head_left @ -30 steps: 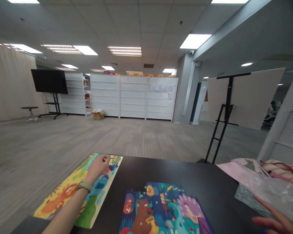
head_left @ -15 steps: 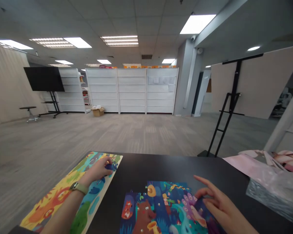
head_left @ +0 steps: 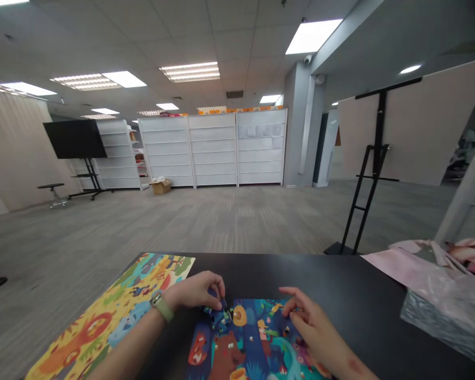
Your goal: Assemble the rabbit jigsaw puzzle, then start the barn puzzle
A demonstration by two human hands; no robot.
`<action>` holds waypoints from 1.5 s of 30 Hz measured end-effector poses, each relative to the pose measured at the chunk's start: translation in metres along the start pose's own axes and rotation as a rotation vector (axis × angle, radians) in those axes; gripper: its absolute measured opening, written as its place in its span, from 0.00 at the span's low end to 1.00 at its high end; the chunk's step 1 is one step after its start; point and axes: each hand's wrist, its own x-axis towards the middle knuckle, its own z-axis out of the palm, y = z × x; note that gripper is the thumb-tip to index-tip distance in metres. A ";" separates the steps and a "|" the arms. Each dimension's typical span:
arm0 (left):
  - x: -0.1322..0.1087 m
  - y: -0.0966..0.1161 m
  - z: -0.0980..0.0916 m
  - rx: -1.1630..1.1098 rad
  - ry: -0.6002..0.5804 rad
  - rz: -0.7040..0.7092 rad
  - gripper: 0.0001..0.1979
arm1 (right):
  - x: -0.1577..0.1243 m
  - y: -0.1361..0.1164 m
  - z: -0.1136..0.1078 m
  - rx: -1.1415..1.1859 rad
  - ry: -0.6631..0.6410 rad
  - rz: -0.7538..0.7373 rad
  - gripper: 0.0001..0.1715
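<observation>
Yellow and orange animal picture board (head_left: pixel 116 298) lies flat at the left end of the black bench (head_left: pixel 348 279), and it seems placed there so the middle of the bench stays free for the work. Beside it, the left hand (head_left: pixel 193 292), with an olive watch strap (head_left: pixel 162 307) on the wrist, reaches over to the jigsaw puzzle (head_left: pixel 245 348). Its fingers (head_left: pixel 219 285) are closed in a pinch on a dark blue puzzle piece (head_left: pixel 218 316), which sits at the top edge of the puzzle, close to a round yellow-orange picture. The puzzle lies flat in front of the person, between both hands, probably so both can reach it easily. The right hand (head_left: pixel 316 330) rests on the right part of the puzzle. Its fingers (head_left: pixel 288 311) are slightly curved and touch the surface, maybe to keep the pieces steady, but it is not possible to tell if they hold a small piece. Further right on the bench, a pale pink wrapping (head_left: pixel 404 269) and a grey plastic bag (head_left: pixel 439 311) lie in a loose heap, well apart from the puzzle. Beyond the bench, a white shelving wall (head_left: pixel 214 148) and a black easel (head_left: pixel 374 174) stand on the grey carpet (head_left: pixel 221 221).
</observation>
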 end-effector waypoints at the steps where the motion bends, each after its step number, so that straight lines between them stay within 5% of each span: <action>1: 0.005 -0.001 -0.001 0.004 -0.003 -0.001 0.12 | 0.000 -0.001 0.000 0.000 -0.003 -0.006 0.28; 8: 0.021 0.007 -0.001 0.073 0.062 0.045 0.10 | 0.003 -0.002 -0.001 0.009 -0.032 -0.014 0.27; 21: 0.008 0.006 0.019 0.196 0.205 0.072 0.11 | 0.004 -0.001 -0.002 -0.001 -0.054 -0.026 0.28; 26: 0.005 0.002 0.024 0.140 0.246 0.072 0.18 | 0.006 0.000 -0.003 0.002 -0.056 -0.009 0.28; 31: 0.005 -0.013 0.021 -0.027 0.300 0.049 0.14 | 0.006 -0.001 -0.003 0.006 -0.039 -0.017 0.28; 37: -0.001 -0.027 0.007 -0.206 0.255 0.006 0.26 | 0.005 -0.001 -0.004 0.013 -0.037 -0.008 0.28; 45: -0.017 -0.027 -0.002 -0.338 0.154 -0.040 0.19 | 0.008 0.005 -0.005 -0.012 -0.063 -0.003 0.29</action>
